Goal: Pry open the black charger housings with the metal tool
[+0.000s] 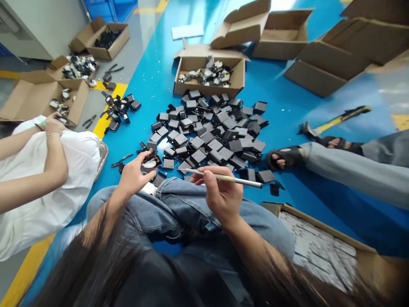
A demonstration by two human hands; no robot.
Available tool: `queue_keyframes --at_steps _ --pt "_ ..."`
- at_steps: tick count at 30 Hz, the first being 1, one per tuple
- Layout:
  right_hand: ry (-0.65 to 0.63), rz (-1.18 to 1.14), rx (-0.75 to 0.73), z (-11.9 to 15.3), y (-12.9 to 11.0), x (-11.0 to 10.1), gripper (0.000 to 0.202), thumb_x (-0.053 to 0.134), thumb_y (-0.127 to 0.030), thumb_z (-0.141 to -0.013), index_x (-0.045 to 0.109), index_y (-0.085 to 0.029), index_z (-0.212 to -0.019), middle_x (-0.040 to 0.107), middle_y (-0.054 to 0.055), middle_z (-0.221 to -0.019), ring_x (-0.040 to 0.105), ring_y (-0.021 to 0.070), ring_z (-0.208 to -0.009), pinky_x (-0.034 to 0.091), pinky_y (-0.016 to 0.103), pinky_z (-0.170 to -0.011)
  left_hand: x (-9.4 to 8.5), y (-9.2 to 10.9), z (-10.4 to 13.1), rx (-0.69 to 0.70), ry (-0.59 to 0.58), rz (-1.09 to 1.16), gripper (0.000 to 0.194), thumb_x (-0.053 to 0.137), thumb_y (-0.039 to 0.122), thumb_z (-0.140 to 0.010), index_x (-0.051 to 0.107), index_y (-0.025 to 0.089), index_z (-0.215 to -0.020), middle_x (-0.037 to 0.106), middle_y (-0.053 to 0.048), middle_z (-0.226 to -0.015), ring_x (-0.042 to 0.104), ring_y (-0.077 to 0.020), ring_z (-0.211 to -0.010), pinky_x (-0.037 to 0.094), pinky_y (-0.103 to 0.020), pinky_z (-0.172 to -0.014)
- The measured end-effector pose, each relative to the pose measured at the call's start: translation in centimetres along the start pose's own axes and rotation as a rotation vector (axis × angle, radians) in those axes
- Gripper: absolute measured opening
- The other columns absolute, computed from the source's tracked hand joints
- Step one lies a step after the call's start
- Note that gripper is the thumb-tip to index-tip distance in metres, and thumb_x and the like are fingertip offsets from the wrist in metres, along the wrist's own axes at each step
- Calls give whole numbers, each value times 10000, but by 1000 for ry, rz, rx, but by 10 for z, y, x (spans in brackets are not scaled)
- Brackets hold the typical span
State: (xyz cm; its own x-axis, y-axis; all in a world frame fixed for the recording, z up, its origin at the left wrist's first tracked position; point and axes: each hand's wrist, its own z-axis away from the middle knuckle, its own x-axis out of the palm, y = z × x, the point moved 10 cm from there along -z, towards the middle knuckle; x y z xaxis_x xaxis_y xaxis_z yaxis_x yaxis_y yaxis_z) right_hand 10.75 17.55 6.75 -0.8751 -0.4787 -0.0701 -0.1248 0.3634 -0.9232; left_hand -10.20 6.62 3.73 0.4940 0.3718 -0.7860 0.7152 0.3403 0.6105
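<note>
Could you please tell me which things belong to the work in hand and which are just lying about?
Likely in use:
slim tool (right hand)
open black unit (left hand)
piled black casings

Seemingly lying about:
yellow-handled hammer
flat white piece

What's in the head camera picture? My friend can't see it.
Someone's right hand holds a pen-like tool; the left hand holds a small black device. Ahead, many black casings lie piled on a blue floor, with an open carton behind them.
</note>
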Motion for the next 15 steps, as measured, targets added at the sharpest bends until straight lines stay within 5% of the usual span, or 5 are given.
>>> queue_keyframes --at_steps 3,7,11,15 --pt "-19 49 19 -2 2 1 185 574 -326 -977 649 -167 -921 704 14 -734 708 142 -611 591 260 -561 -9 -28 -30 -58 -99 -172 479 688 346 -817 587 198 -1260 676 -87 -1254 647 -267 -1156 532 -360 -965" --pt "-73 153 -86 -2 -7 6 113 570 -243 -969 655 -176 -933 709 6 -745 708 128 -603 581 237 -577 -8 -91 -80 -146 -160 -326 438 677 364 -850 631 137 -1222 667 -138 -1252 605 -313 -1185 495 -401 -1004" --pt "-171 288 -246 -2 -20 18 75 567 -168 -953 639 -191 -954 735 22 -801 725 130 -652 569 211 -585 11 -159 -118 -271 -186 -462 397 654 356 -895 622 111 -1206 665 -149 -1196 608 -292 -1153 506 -450 -981" --pt "-248 381 -303 -3 -22 25 83 566 -170 -943 628 -214 -977 738 13 -780 718 138 -629 558 222 -558 39 -200 -152 -307 -179 -568 375 617 404 -931 603 152 -1208 614 -105 -1254 587 -253 -1171 488 -496 -1009"
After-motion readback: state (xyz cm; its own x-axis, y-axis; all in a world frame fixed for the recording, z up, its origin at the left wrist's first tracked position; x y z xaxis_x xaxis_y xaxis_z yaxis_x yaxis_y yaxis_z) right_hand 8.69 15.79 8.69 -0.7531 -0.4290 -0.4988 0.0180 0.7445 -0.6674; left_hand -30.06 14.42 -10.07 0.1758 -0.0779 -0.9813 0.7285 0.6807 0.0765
